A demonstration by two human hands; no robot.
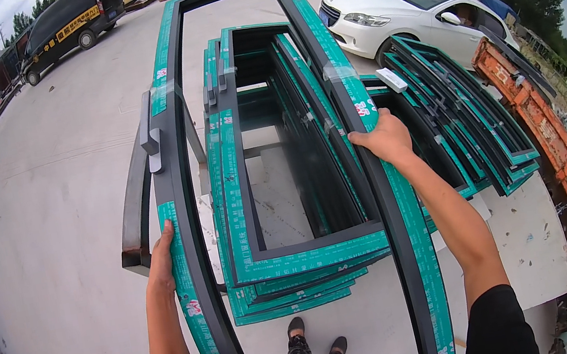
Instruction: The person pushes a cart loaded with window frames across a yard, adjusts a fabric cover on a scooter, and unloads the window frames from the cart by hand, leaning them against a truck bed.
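Observation:
Both my hands hold a tall, empty window sash frame (422, 274), dark grey with green printed protective film, upright in front of me. My left hand (162, 263) is closed against the outer edge of its left bar, fingers partly hidden. On the right bar, my right hand (387, 138) grips with the thumb on the inner edge. A silver-grey handle (153, 151) sits on the left bar above my left hand. Through the opening shows a stack of similar window frames (313, 257), leaning one behind another. Clear tape crosses both side bars.
More green-filmed frames (523, 157) lean at the right, by a pale board (527, 248). A steel rack (134, 241) stands at left. Beyond are a white car (413, 6), a dark van (71, 25) and a rusty orange metal panel (546, 138). Concrete ground (59, 239) spreads left.

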